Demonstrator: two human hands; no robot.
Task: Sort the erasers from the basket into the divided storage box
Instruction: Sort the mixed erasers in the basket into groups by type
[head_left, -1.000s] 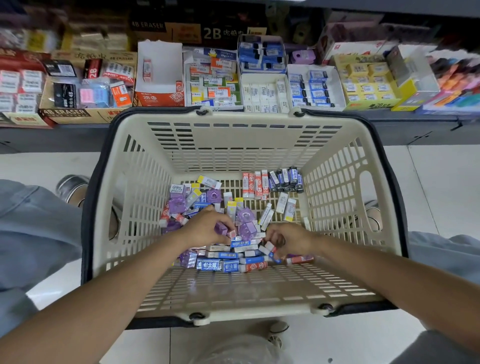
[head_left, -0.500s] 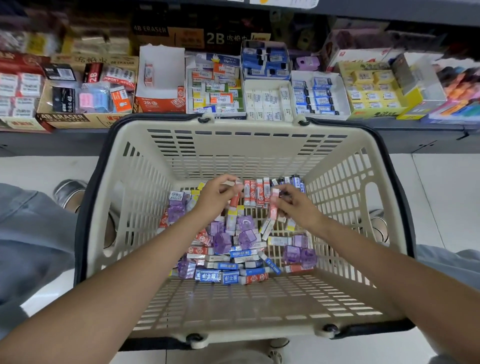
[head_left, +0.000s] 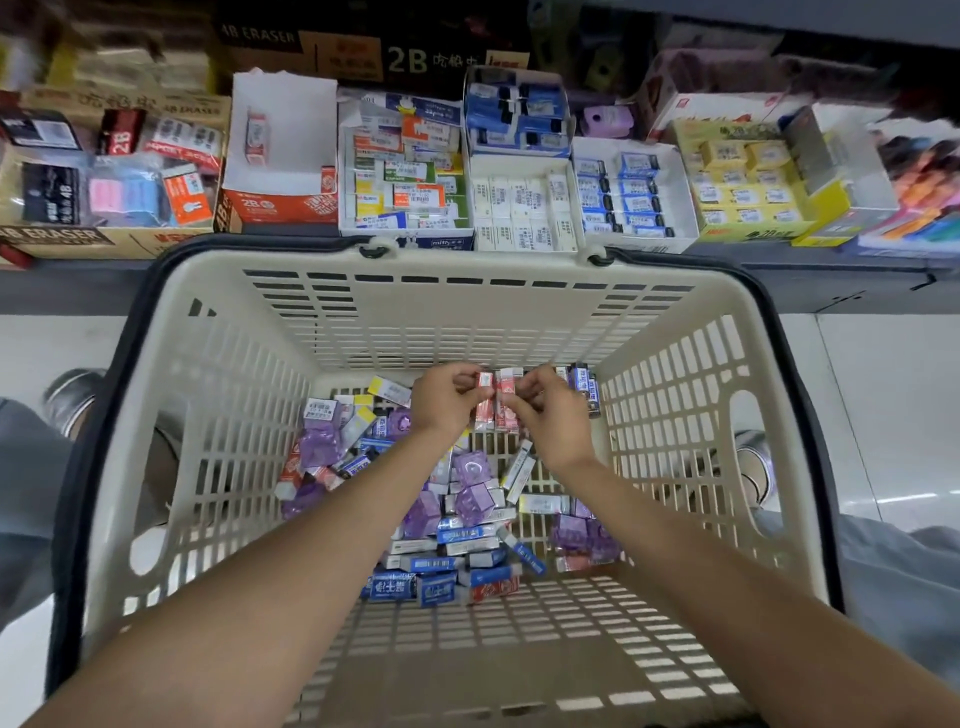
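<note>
Both hands moved up to the cream slotted plastic basket (head_left: 675, 395)'s far wall; left hand (head_left: 441, 400) and right hand (head_left: 545, 410) fingertips pinching red-and-white sleeved erasers (head_left: 503, 389) (stack flush before lifting).

Both forearms are showing bare from the bottom edge up to the wrists; no sleeve is covering them in this view. The left hand (head_left: 444, 402) and the right hand (head_left: 550, 415) are wearing nothing: no glove, no ring and no watch or band is appearing at the wrists. At both sides of the picture the person is wearing grey-blue trousers (head_left: 26, 499), loose and a little creased. The left shoe (head_left: 72, 397) is looking grey with a shiny rounded toe, and the right shoe (head_left: 753, 465) is looking grey with a pale sole.
</note>
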